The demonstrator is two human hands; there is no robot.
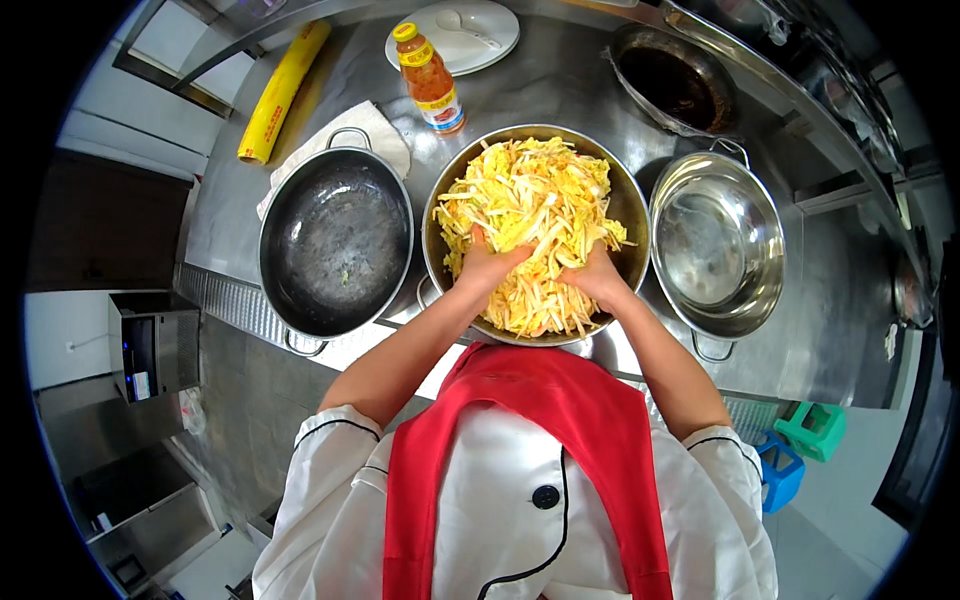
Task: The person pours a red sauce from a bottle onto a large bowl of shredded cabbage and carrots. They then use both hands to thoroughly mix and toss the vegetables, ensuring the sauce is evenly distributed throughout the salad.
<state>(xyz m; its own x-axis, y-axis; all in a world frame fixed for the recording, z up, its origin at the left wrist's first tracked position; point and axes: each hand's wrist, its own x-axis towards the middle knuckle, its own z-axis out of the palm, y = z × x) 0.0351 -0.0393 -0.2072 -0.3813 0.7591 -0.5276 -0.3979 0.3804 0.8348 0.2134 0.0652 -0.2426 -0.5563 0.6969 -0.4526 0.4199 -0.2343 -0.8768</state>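
Observation:
Directly before me stands a round steel basin heaped with shredded napa cabbage, yellow and white with some reddish seasoning on it. My left hand is sunk into the left side of the heap, its thumb lying across the shreds. On the right side my right hand is pushed in likewise, thumb pointing inward. Both hands hold the cabbage between them, and most of their fingers are hidden in it. Just behind the basin a glass jar of red sauce with a yellow cap stands upright.
Left of the basin is a dark two-handled wok, partly over a white cloth. To the right sits a steel pan. Farther back are a pan of dark liquid, a white plate with a spoon, and a yellow roll.

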